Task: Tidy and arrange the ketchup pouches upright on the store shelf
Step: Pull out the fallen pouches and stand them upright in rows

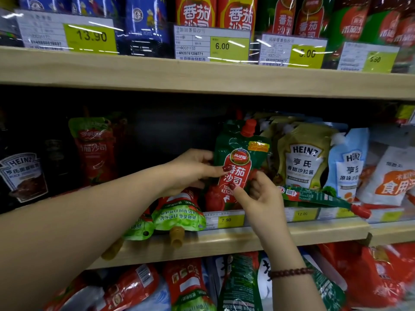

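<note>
Placement of a green-and-red plastic ketchup pouch with a red screw cap (241, 153) on the pale wooden middle shelf (314, 234). The pouch stands with its long axis near vertical, cap uppermost, just beside an olive Heinz pouch (303, 160). The left hand (190, 169) grips its left edge, thumb on the label; the right hand (258, 196) pinches its lower right part. Both sets of fingers are closed on the pouch. Below the left hand, an inverted green-and-red pouch with a tan cap (177, 212) overhangs the shelf lip. It is probably next, and the left hand is nearer. A flat green pouch (314, 196) lies horizontally to the right.
</note>
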